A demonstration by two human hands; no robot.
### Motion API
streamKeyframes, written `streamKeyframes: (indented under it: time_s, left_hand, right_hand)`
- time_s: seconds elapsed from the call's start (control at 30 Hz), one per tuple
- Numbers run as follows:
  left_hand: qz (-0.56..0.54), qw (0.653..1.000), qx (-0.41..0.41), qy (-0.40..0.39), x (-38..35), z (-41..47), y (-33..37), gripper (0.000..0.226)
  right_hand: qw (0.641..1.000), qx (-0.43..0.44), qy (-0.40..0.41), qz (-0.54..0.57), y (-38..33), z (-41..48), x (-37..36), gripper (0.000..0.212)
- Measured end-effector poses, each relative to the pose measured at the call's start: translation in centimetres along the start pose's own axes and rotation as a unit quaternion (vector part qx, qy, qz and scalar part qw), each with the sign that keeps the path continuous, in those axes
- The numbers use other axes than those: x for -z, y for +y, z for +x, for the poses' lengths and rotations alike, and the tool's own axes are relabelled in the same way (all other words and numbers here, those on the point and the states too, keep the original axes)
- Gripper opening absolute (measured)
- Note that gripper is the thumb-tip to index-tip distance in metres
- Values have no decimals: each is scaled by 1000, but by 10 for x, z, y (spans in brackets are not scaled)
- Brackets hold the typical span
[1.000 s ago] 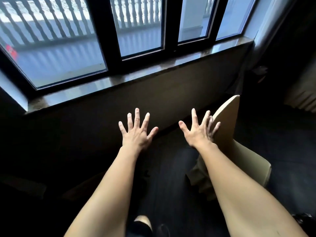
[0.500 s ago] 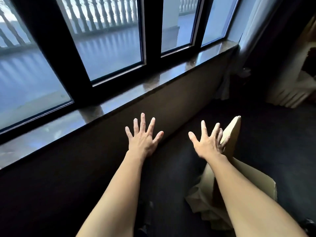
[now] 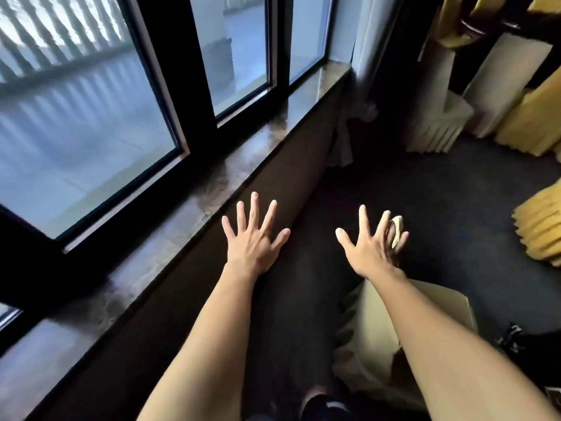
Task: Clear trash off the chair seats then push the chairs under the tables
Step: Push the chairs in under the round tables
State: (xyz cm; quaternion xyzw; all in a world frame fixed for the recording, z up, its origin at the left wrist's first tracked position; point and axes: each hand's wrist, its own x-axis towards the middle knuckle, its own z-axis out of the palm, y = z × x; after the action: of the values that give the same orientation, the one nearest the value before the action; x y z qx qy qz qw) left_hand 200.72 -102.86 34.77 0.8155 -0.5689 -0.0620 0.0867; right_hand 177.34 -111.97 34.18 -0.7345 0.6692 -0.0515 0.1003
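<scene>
Chair by the window: not yet pushed in, as far as we can judge.
The cream-covered chair (image 3: 440, 308) stands at lower right, partly under our right forearm; the seat area in view shows no trash, and no table is visible. Our right hand (image 3: 372, 247) and left hand (image 3: 253, 241) hover with fingers spread wide, holding nothing, beside the windowsill (image 3: 212, 202).

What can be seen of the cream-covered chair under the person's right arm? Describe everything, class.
The chair wears a loose cream fabric cover with a pleated skirt at its lower edge. It stands on the dark carpet at lower right. The right forearm crosses in front, hiding much of it. Its rounded backrest top peeks out behind the spread fingers of the right hand; whether they touch it cannot be told. No trash shows on its visible parts.
</scene>
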Motion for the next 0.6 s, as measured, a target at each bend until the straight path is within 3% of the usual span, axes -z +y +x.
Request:
streamKeyframes:
  time_s: [0.33, 0.6]
  left_hand:
    - [49, 988, -143, -37, -38, 153, 75, 73]
    - [46, 942, -321, -82, -63, 222, 192, 73]
  right_hand:
    - [989, -143, 20, 44, 57, 132, -16, 84]
    - [955, -281, 30, 91, 113, 169, -20, 83]
